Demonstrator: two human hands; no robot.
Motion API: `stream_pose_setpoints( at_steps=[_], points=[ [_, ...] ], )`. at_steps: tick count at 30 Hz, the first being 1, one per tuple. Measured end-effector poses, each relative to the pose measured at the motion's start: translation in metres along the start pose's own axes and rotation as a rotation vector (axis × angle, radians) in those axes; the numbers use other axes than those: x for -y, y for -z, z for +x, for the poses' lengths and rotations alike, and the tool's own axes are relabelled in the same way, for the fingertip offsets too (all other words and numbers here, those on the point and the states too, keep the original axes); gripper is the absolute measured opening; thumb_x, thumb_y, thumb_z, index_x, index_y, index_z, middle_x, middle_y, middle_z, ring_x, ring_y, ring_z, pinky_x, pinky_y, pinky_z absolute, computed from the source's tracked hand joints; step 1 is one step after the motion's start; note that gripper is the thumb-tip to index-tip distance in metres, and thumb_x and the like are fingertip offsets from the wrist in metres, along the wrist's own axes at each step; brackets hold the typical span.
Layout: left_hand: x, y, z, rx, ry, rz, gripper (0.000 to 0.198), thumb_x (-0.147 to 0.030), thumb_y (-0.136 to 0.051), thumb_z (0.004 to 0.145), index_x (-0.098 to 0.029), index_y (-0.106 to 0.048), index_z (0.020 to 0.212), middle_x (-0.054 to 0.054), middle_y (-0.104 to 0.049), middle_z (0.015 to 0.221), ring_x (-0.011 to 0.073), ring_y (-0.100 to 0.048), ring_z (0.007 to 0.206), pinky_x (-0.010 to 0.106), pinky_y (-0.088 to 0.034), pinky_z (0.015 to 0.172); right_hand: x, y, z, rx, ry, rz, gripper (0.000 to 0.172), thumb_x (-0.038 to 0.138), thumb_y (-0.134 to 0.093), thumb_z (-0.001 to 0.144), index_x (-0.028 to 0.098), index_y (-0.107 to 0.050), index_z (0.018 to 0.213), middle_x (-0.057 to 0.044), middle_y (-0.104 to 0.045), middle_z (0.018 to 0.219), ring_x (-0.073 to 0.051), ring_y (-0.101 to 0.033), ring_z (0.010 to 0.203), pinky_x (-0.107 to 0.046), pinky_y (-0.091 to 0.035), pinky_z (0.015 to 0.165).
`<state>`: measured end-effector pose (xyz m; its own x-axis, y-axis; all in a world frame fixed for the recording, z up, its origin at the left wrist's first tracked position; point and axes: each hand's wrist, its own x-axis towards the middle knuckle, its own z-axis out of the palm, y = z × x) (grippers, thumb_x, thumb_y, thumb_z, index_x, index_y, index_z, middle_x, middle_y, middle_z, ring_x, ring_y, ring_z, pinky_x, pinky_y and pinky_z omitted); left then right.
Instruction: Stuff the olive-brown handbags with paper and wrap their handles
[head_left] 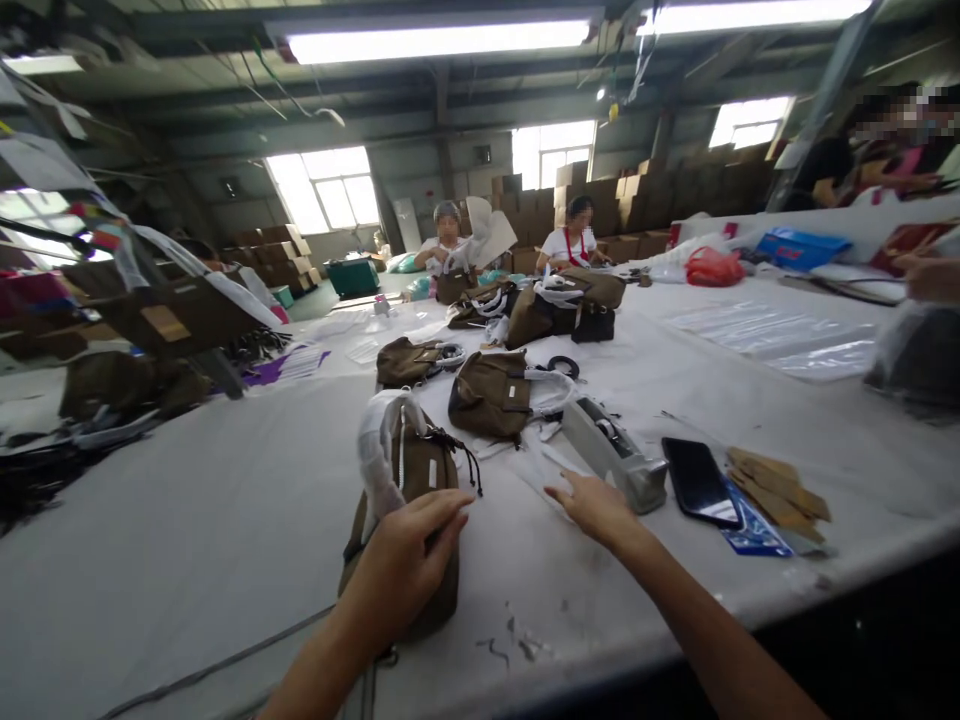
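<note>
A brown fabric bag (pixel 439 475) stands at the table's near edge, its handle wrapped in white padding (pixel 379 455) and a dark drawstring hanging at its side. My left hand (pixel 412 550) is over the front of this bag, fingers stretched out and thumb a little apart from them. To the right, my right hand (pixel 598 508) reaches over the table with its fingers extended at a strip of thin white plastic (pixel 536 465). Beside that hand is a grey tape dispenser (pixel 611 450). Another brown bag (pixel 487 395) with a wrapped handle lies just beyond.
Right of the dispenser lie a black phone (pixel 697 480), a blue packet (pixel 757 525) and brown card pieces (pixel 780 490). More bags (pixel 562 305) are farther back. Two people sit across the table; another person's hand (pixel 930 275) is at the right edge.
</note>
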<state>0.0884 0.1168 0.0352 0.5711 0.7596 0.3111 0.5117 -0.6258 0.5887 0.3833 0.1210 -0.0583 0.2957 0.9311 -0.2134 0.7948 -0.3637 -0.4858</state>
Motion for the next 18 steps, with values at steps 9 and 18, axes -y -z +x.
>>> stream_pose_setpoints(
  at_steps=[9,18],
  points=[
    [0.012,-0.025,-0.027,-0.315,-0.208,0.454,0.026,-0.021,-0.049,0.100,-0.018,-0.065,0.121,0.006,-0.075,0.116,0.0197,-0.073,0.102,0.028,-0.060,0.089,0.007,-0.007,0.032,-0.214,0.031,-0.199,0.032,0.039,-0.055,0.099,0.016,-0.063,0.120,-0.011,-0.067,0.119,-0.024,-0.065,0.106,-0.038,-0.050,0.090],
    [0.016,-0.022,-0.029,-0.355,-0.201,0.458,0.028,-0.022,-0.049,0.101,-0.020,-0.061,0.126,0.003,-0.073,0.119,0.0162,-0.071,0.106,0.024,-0.054,0.096,0.007,-0.027,0.070,-0.169,0.053,-0.032,0.020,0.034,-0.065,0.094,0.014,-0.067,0.096,-0.006,-0.069,0.099,-0.020,-0.066,0.095,-0.043,-0.052,0.091]
  ],
)
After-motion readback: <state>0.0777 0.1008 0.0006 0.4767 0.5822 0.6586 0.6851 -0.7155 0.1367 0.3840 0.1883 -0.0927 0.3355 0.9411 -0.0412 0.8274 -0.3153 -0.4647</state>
